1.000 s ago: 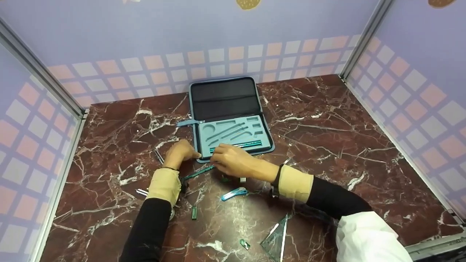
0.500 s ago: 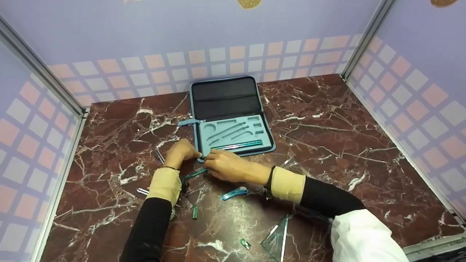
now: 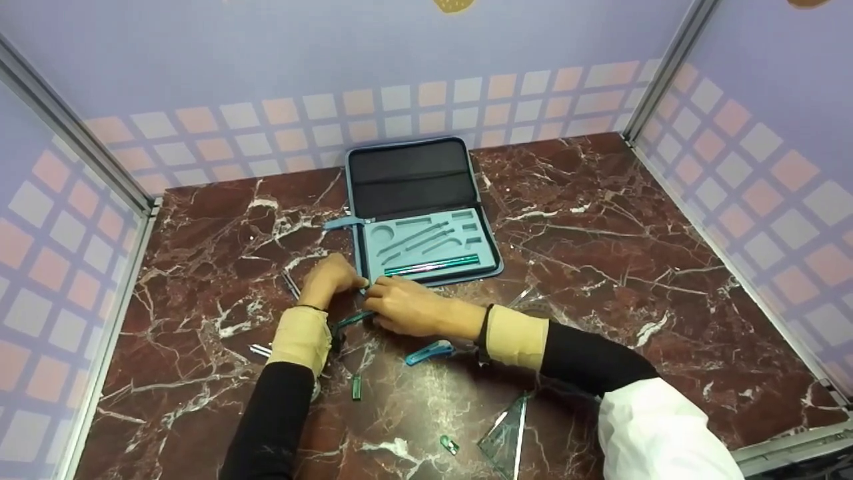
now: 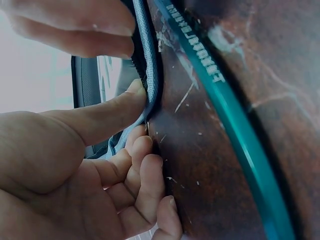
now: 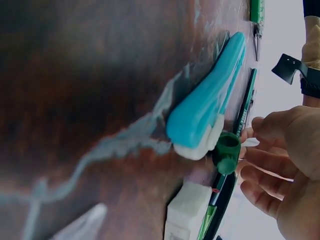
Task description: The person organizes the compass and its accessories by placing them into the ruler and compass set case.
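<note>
An open blue zippered stationery case [image 3: 426,233] stands at mid-table in the head view. At its front left corner, my left hand [image 3: 331,277] pinches the rim; the left wrist view has the thumb on top and curled fingers below. Beside it my right hand [image 3: 403,308] grips the same front edge, its fingertips meeting at the zipper [image 4: 137,65]. A long shiny teal rod [image 3: 433,265] lies in the case's front slot, while other moulded slots show bare. On the table below the hands lies a teal pencil [image 4: 225,100] with lettering, partly hidden in the head view.
Close to my right hand lie a turquoise-and-white tool [image 3: 430,352], a green sharpener-like piece [image 5: 227,152] and a white eraser-like block [image 5: 187,212]. Nearer me are a clear set square [image 3: 506,433] and small green pieces [image 3: 356,388]. Walls enclose the table's back and sides.
My right hand has slid left along the case's front edge toward the left hand, uncovering more of the teal rod. My left hand stays at the corner.
</note>
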### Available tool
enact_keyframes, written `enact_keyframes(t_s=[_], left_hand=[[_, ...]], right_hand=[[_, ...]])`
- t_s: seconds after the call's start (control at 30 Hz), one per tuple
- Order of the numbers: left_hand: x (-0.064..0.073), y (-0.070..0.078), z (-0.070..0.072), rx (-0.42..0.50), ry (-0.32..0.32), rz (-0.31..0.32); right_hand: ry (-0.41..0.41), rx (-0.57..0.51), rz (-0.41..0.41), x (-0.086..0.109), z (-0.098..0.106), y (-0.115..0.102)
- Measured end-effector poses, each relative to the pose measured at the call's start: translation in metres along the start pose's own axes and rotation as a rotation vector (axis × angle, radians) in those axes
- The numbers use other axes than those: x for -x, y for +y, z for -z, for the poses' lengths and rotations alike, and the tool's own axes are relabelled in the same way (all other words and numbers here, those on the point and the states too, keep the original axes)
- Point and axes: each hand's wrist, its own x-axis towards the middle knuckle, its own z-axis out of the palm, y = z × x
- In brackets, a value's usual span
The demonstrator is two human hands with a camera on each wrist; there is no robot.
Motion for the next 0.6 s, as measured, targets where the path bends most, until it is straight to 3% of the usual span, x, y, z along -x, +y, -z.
enact_keyframes(t_s=[0.6], left_hand=[[0.0012,-0.0022,-0.0012,0.008,0.022,-0.007]], right_hand=[[-0.090,0.150,-0.067,-0.0081,-0.0040,-0.0089]])
